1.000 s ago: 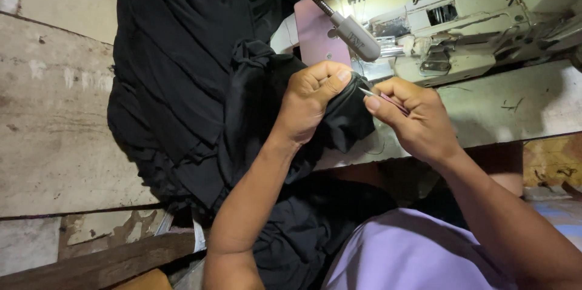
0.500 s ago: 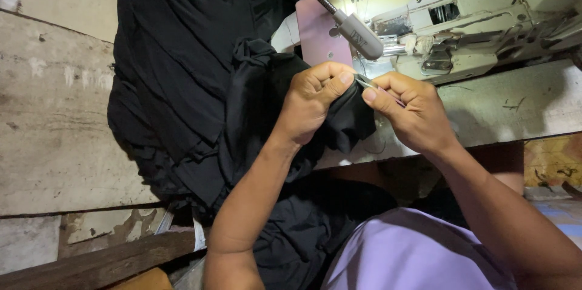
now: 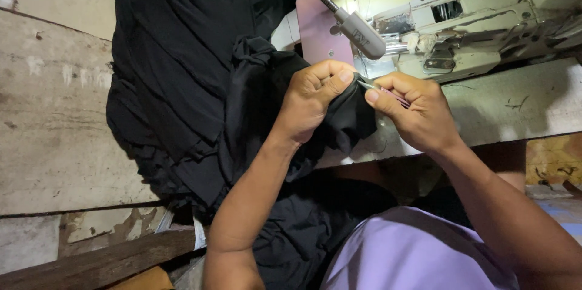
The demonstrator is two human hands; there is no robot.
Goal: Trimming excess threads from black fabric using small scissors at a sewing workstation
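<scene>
A: In the head view, what's different from a second ago?

B: Not much in the left hand. It stays fisted on a fold of the crumpled black fabric, thumb pressed down over the bunched edge, at the same spot in front of the sewing machine. The right hand is what moved. A second ago its slim metal tool with the pinkish handle stood a little apart from the left thumb; half a second ago the hands had drawn together, and now the tip sits right at the fold, just beside the left thumb.

A: How are the right fingers set?

B: Thumb and forefinger pinched together on the tool, the other fingers curled underneath. Whether it is a pair of tweezers or thread snips I cannot tell; only a thin sliver shows.

A: So what does the closing-in mean?

B: My reading: the tool has been brought to work on one point at the cloth's edge, with the left hand keeping that bit taut.

A: Where does the rest of the cloth lie?

B: It spills leftward over the worn whitish wooden table and down into the person's lap. The grey gooseneck lamp hangs just above the hands, and the cream-coloured sewing machine sits behind them.
</scene>
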